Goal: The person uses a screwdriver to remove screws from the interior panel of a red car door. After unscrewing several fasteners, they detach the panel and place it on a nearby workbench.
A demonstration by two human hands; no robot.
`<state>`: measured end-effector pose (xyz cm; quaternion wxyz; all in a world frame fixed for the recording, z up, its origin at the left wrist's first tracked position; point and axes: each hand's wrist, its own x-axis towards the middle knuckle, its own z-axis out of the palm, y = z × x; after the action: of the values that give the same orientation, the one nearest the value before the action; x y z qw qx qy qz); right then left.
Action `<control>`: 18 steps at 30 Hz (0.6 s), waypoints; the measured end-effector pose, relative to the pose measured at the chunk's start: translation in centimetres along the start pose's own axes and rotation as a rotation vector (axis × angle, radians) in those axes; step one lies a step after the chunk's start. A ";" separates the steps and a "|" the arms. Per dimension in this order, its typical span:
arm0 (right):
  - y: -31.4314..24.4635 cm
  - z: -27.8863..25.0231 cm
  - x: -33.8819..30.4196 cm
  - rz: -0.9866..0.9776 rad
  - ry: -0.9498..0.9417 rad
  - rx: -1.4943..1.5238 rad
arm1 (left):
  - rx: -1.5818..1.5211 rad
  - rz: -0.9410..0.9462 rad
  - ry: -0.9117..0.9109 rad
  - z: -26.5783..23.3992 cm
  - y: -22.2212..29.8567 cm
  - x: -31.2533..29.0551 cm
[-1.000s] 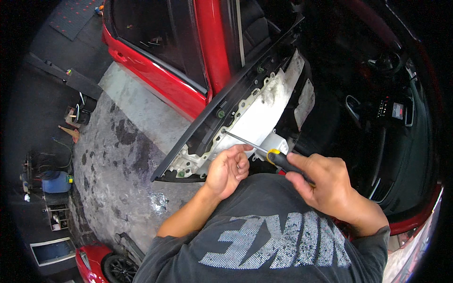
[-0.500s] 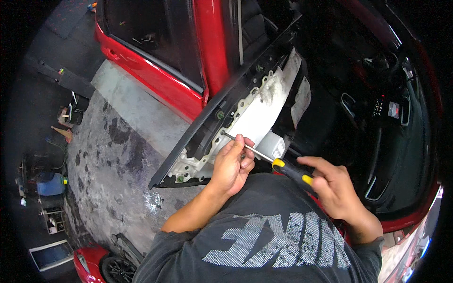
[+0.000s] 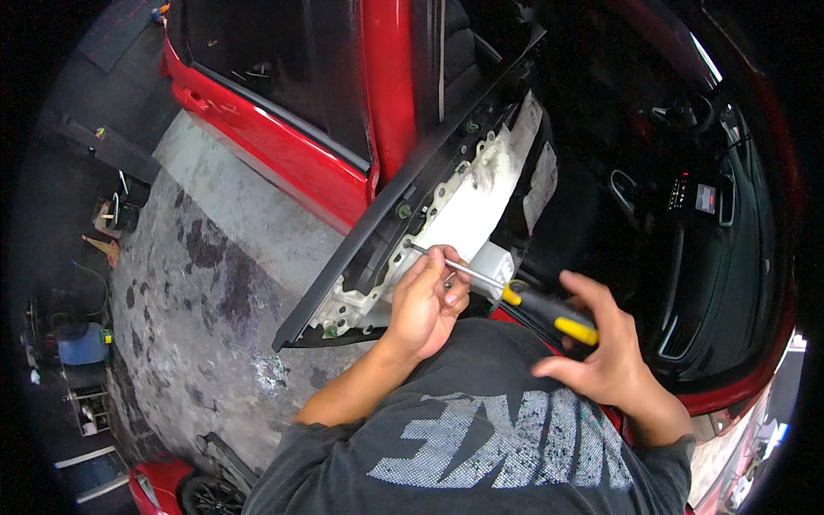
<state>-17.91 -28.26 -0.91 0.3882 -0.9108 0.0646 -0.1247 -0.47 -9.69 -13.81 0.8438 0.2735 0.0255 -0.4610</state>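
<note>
A screwdriver (image 3: 558, 316) with a black and yellow handle lies slantwise across my lap, its tip against a screw point on the white plastic piece (image 3: 470, 204). That piece is fixed to the back of a long black car door trim panel (image 3: 350, 251). My left hand (image 3: 422, 313) pinches the metal shaft between thumb and fingers, close to the tip. Beside the handle, my right hand (image 3: 611, 356) is open, with thumb and fingers spread around its end and apart from it. The handle looks slightly smeared by motion.
An open red car door (image 3: 266, 142) stands beyond the panel. The dark car interior with its dashboard (image 3: 695, 283) is on the right. Stained grey floor (image 3: 193, 283) spreads at left, with a blue container (image 3: 81, 343) and part of another red car (image 3: 154, 481).
My right hand has opened and come off the screwdriver handle, its fingers spreading. My left hand keeps its pinch on the shaft. The view has shifted slightly.
</note>
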 end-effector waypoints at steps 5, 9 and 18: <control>-1.2 -1.7 0.6 0.649 -0.202 0.383 | 0.003 0.031 -0.002 -0.2 -0.5 0.4; 0.5 -0.3 0.5 -0.351 0.022 -0.353 | 0.068 0.013 0.065 0.7 0.2 0.3; -0.1 -1.6 -0.1 0.471 -0.163 0.241 | 0.029 0.005 0.117 1.0 -0.4 0.5</control>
<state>-18.40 -29.27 0.18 0.5162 -0.8248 0.2280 0.0360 -0.66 -10.69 -13.28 0.8381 0.3121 0.0676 -0.4423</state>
